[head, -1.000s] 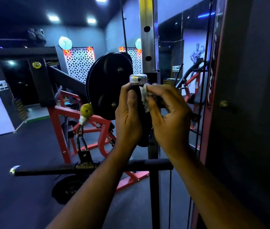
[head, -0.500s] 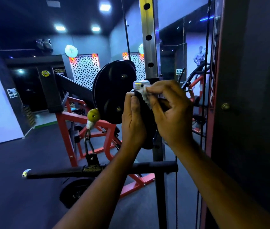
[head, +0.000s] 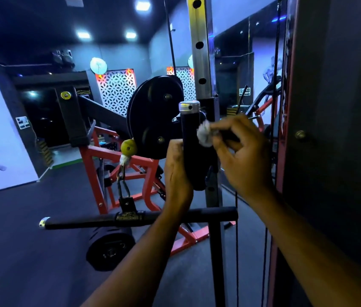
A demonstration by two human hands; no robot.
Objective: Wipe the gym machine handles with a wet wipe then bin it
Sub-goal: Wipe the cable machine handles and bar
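Against the upright handle [head: 191, 147]: my left hand [head: 177, 171] has slid down, gripping its lower part. Right hand [head: 239, 156] pinches the crumpled wipe [head: 205, 135], now off the cap, touching the upper grip. Wiping ongoing; binning outstanding.

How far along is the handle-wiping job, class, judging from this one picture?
Done: cannot tell. In hand: the left hand steadies the upright black handle while the right hand pinches the wet wipe against its side. Left: the long bar handle below, untouched now, then binning; no bin shows.
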